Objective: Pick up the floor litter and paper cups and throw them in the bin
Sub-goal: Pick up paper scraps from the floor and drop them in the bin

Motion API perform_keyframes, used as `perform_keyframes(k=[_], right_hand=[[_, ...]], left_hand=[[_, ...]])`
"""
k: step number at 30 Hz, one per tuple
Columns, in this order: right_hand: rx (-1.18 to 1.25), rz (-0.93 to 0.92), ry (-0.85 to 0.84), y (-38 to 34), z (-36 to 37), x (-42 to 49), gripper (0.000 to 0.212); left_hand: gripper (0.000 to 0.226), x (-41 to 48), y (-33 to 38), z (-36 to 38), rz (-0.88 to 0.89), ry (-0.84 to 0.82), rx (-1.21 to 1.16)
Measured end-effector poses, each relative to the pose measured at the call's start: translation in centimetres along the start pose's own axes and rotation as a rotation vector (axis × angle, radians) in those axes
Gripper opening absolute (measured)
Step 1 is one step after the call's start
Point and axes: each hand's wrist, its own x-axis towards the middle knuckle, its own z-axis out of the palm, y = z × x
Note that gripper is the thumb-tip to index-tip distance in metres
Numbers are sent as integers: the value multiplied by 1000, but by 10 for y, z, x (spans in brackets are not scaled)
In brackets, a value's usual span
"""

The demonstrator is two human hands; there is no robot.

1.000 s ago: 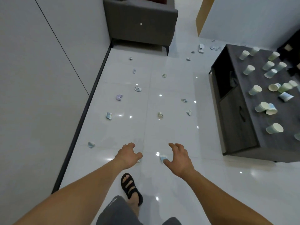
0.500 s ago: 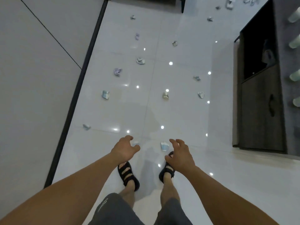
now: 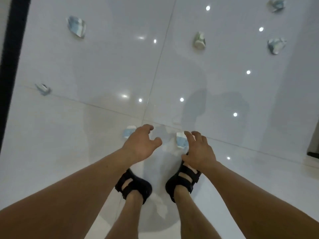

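Two crumpled blue-and-white paper cups lie on the glossy white floor just ahead of my feet. My left hand (image 3: 140,145) hovers with loosely spread fingers beside the left crumpled cup (image 3: 128,133), partly covering it. My right hand (image 3: 198,150) reaches with fingers extended next to the right crumpled cup (image 3: 181,141), its fingertips at the cup's edge. Neither hand holds anything. More crushed cups lie farther off: one (image 3: 76,26) at upper left, one (image 3: 199,40) at upper middle, one (image 3: 276,45) at right. No bin is in view.
A small litter scrap (image 3: 43,88) lies near the dark baseboard (image 3: 10,57) along the left wall. Another crushed cup (image 3: 276,5) sits at the top right. My sandalled feet (image 3: 134,185) stand below the hands. A dark cabinet corner (image 3: 313,152) shows at the right edge.
The view has tilted down and come closer to the floor. Both hands have lowered towards the two nearest crumpled cups, and both feet now stand side by side.
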Motion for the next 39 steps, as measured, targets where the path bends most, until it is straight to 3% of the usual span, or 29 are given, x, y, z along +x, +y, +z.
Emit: perform_keyframes(k=[7,10,13,18,22,25,30,36,39], right_hand=[[-33,-29,90,42,105,96,84],[-7,-58,187,49,119,104,79],[85,-69,179,39,113,98,80],[193,-391,184,-31,74,58,88],[208,-586,229,-88,41,40,87],[185,-672,172,-113,29,44,93],[-48,-634,86,-134,53,82,106],[-402,-593,58,-158,110,143,101],[-465,-624,47,-170,138,157,85]], left_hand=[[61,91,-83,77,-70,-8,-36],[59,98,-105,90,-119,-15,-70],[59,95,-108,86,-144,8,-141],[56,68,-77,52,-101,32,-311],[37,44,-69,13,-45,17,-354],[26,32,-81,-13,-42,48,-319],[20,28,-142,-36,-157,205,-313],[16,41,-228,-29,-298,370,-341],[19,48,-252,-18,-309,397,-364]])
